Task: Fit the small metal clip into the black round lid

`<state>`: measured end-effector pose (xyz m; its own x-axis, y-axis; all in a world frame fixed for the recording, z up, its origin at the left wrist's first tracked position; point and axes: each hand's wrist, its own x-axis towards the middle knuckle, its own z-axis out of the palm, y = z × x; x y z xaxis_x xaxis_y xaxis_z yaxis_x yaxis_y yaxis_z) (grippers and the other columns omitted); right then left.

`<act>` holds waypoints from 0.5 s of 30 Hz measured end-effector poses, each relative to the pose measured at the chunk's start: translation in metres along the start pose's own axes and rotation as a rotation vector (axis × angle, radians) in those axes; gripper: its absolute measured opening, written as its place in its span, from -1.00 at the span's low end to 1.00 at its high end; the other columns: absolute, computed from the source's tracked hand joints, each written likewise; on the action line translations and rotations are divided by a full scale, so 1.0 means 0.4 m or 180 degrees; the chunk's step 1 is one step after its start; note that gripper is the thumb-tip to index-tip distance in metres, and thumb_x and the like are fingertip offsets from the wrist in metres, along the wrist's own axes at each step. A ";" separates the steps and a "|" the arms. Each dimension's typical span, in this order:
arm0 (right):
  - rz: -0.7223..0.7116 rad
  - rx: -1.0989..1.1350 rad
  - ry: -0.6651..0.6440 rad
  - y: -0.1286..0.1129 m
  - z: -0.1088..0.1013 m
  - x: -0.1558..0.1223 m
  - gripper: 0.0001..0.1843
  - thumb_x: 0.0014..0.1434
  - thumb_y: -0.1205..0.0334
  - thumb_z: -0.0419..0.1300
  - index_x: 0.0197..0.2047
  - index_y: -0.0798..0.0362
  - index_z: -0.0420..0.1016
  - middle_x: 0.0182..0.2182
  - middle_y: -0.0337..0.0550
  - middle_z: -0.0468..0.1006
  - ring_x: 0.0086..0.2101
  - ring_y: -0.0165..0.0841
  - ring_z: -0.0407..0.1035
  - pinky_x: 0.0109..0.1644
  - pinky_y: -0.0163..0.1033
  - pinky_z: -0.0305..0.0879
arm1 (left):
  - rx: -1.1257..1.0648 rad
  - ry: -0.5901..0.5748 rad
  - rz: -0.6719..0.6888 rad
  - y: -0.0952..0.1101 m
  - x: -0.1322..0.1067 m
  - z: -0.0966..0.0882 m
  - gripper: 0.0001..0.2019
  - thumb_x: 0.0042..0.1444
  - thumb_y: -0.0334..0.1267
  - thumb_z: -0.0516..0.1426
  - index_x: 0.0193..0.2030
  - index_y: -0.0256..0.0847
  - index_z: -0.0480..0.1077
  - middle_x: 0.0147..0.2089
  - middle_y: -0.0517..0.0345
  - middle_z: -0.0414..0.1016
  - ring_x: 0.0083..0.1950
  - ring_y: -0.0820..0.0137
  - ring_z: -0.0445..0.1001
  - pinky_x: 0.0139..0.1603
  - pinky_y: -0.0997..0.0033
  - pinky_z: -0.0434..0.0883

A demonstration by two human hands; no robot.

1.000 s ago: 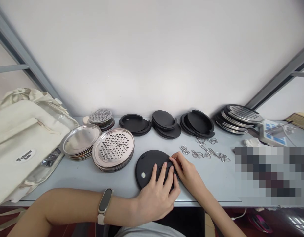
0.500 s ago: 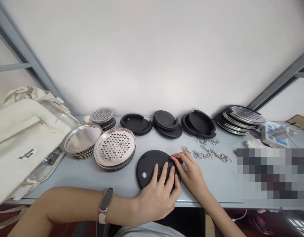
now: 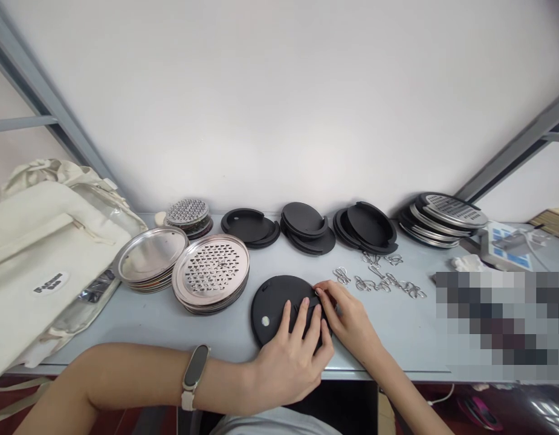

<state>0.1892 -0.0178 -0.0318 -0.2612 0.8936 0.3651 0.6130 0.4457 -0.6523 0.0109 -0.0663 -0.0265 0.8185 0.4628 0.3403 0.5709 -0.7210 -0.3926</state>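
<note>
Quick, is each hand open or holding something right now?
Left hand: open, spread on the black disc.
Right hand: closed in a pinch at the disc's edge; whether it holds anything cannot be told.

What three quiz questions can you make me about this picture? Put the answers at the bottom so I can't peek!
1. True or false: the watch is on the right wrist.
2. What are the left hand's fingers spread on? A) a cheese-coloured cloth, B) a round black piece, C) the wall.
3. Fill in the blank: the big cream bag is on the ____ side of the picture.

Key:
1. False: the watch is on the left wrist.
2. B.
3. Left.
</note>
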 end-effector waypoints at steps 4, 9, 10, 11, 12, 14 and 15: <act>0.0080 0.0013 -0.0145 0.000 -0.003 -0.001 -0.84 0.38 0.24 -0.08 -0.22 -0.02 0.29 -0.34 -0.16 0.45 -0.32 -0.31 0.37 -0.21 -0.23 0.32 | 0.0004 -0.0026 0.0009 -0.002 0.001 -0.003 -0.49 0.29 -0.14 -0.13 0.23 -0.49 0.19 0.26 -0.38 0.23 0.29 -0.19 0.18 0.17 -0.18 0.17; 0.0089 -0.0027 -0.0211 -0.001 -0.002 -0.001 -0.79 0.38 0.20 -0.07 -0.31 -0.03 0.24 -0.40 -0.21 0.41 -0.38 -0.34 0.35 -0.26 -0.25 0.31 | -0.0039 -0.0017 0.0009 0.000 0.001 -0.001 -0.49 0.28 -0.15 -0.11 0.23 -0.52 0.19 0.24 -0.42 0.24 0.28 -0.21 0.20 0.17 -0.22 0.13; 0.0102 -0.0040 -0.0189 0.000 -0.001 -0.001 -0.79 0.38 0.20 -0.07 -0.32 -0.03 0.24 -0.41 -0.22 0.41 -0.39 -0.34 0.35 -0.27 -0.25 0.31 | -0.0040 -0.0018 0.0006 0.000 0.001 -0.001 -0.49 0.28 -0.16 -0.11 0.23 -0.52 0.19 0.24 -0.42 0.23 0.28 -0.21 0.19 0.17 -0.22 0.13; 0.0118 -0.0046 -0.0166 0.000 0.000 -0.001 -0.79 0.38 0.20 -0.07 -0.32 -0.03 0.23 -0.42 -0.22 0.41 -0.40 -0.34 0.35 -0.28 -0.26 0.31 | -0.0039 -0.0024 0.0012 0.001 0.001 -0.001 -0.49 0.28 -0.15 -0.11 0.23 -0.52 0.18 0.25 -0.43 0.22 0.29 -0.21 0.18 0.18 -0.22 0.12; 0.0136 -0.0045 -0.0145 0.001 0.001 -0.001 -0.79 0.38 0.20 -0.08 -0.32 -0.03 0.23 -0.42 -0.22 0.42 -0.41 -0.34 0.36 -0.29 -0.26 0.31 | -0.0036 -0.0026 0.0014 0.001 0.001 -0.001 -0.49 0.28 -0.15 -0.11 0.23 -0.52 0.18 0.26 -0.43 0.21 0.29 -0.20 0.17 0.18 -0.22 0.12; 0.0196 -0.0019 -0.0096 0.002 0.003 -0.001 -0.80 0.38 0.19 -0.08 -0.29 -0.04 0.24 -0.42 -0.22 0.44 -0.41 -0.34 0.39 -0.29 -0.26 0.33 | -0.0032 -0.0040 0.0019 0.002 0.001 -0.001 -0.48 0.28 -0.15 -0.11 0.24 -0.51 0.18 0.28 -0.43 0.18 0.30 -0.20 0.16 0.19 -0.22 0.11; 0.0252 0.0007 -0.0058 0.003 0.003 -0.002 -0.82 0.38 0.18 -0.08 -0.26 -0.04 0.25 -0.41 -0.22 0.45 -0.41 -0.34 0.39 -0.28 -0.25 0.33 | -0.0032 -0.0048 0.0018 0.001 0.001 -0.001 -0.49 0.28 -0.15 -0.11 0.24 -0.51 0.18 0.29 -0.42 0.17 0.30 -0.20 0.16 0.19 -0.21 0.12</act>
<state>0.1891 -0.0179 -0.0337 -0.2255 0.9268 0.3004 0.6306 0.3739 -0.6801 0.0116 -0.0667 -0.0260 0.8227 0.4663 0.3251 0.5656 -0.7288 -0.3859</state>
